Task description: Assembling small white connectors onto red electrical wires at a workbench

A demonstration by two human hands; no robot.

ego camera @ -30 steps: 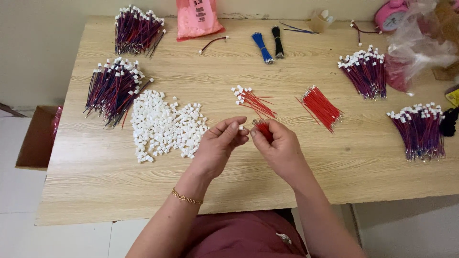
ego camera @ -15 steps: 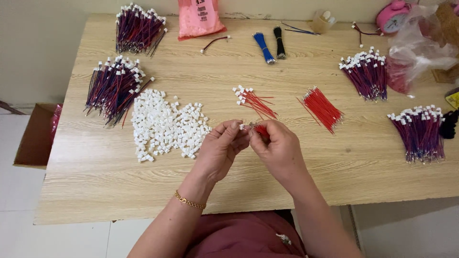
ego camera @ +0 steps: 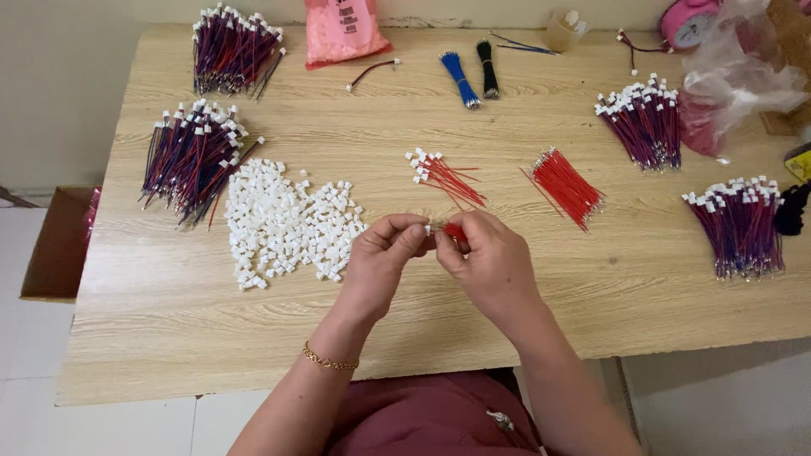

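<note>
Our left hand [ego camera: 384, 257] and right hand [ego camera: 490, 262] pinched together on a red wire [ego camera: 453, 230], lying left-right, white connector [ego camera: 429, 228] end leftward, just right of the connector pile [ego camera: 287, 221]

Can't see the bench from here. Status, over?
Left hand and right hand pinch a red wire and a white connector between fingertips. Nothing in the way.

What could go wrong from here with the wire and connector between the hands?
The left hand and right hand pinch a tiny white connector and red wire above the table; a slip could drop it into the pile of white connectors. The fingers hide the joint, so a misaligned wire might go unnoticed.
</note>
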